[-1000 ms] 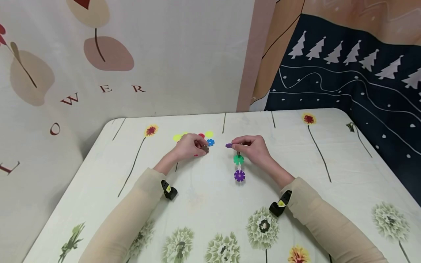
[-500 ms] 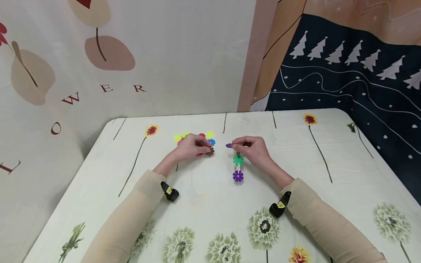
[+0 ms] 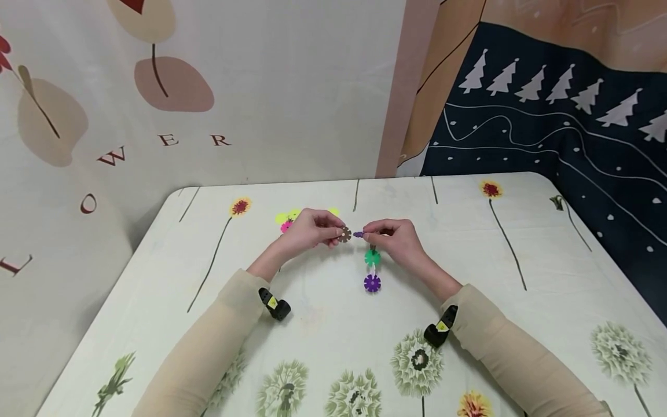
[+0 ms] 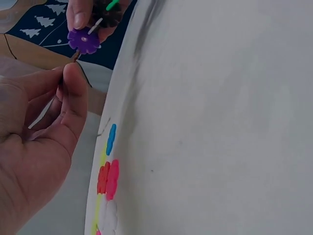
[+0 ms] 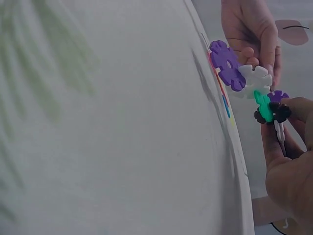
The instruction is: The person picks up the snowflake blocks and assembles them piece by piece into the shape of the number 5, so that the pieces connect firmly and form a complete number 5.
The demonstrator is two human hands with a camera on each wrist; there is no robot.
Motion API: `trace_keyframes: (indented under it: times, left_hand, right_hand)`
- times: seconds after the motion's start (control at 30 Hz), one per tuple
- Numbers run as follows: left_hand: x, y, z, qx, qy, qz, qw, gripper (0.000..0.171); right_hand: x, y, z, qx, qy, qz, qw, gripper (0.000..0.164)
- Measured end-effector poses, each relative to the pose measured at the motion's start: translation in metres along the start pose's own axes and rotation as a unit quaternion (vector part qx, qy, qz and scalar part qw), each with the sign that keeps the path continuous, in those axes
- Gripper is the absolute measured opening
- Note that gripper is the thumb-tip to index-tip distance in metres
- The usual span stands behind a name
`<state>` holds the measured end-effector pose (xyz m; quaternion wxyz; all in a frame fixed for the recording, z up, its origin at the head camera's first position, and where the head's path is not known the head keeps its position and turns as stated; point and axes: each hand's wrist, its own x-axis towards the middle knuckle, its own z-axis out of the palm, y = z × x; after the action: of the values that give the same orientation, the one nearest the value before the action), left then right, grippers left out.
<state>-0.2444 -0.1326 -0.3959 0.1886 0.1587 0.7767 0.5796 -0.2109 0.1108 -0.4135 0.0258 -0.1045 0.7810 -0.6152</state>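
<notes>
My left hand [image 3: 312, 233] pinches a brown notched plastic disc [image 3: 344, 234], a snowflake-shaped linking piece, between thumb and fingertips. Facing it, my right hand [image 3: 398, 238] grips a chain of linked discs. A purple disc [image 3: 358, 234] juts from the right fingertips toward the brown one. Below that hand hang a green disc [image 3: 372, 258] and another purple disc [image 3: 372, 283]. The right wrist view also shows a white disc [image 5: 255, 78] and a dark disc [image 5: 279, 112] in the chain. In the left wrist view the brown disc's edge [image 4: 76, 55] is at the near purple disc [image 4: 84, 40]; contact is unclear.
Loose discs lie behind my left hand, among them a yellow one [image 3: 281, 218] and a pink one [image 3: 286, 226]. A blue disc [image 4: 111, 139] shows in the left wrist view. The white tablecloth [image 3: 323, 336] has printed flowers; fabric hangs behind the table.
My left hand has moved right with the brown disc, away from the loose discs. My right hand has shifted slightly left with the chain, so the gap between brown and purple has narrowed.
</notes>
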Motion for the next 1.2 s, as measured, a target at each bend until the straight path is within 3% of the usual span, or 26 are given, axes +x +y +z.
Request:
trace_keyframes:
  times: [0.3,0.83,1.2]
  left_hand:
    - [-0.001,0.004,0.004,-0.043,-0.010,-0.002,0.9990,0.016]
    - [0.000,0.006,0.008,-0.056,-0.023,0.003,0.9981,0.014]
    - [0.002,0.007,0.010,-0.050,-0.013,0.008,0.9986,0.015]
  right_hand:
    - [-0.002,-0.003,0.002,-0.001,0.006,-0.004,1.000,0.013]
    - [-0.001,-0.009,0.005,-0.041,0.006,-0.022,0.999,0.006]
    - [-0.001,-0.010,0.005,-0.060,0.011,-0.023,0.998,0.005]
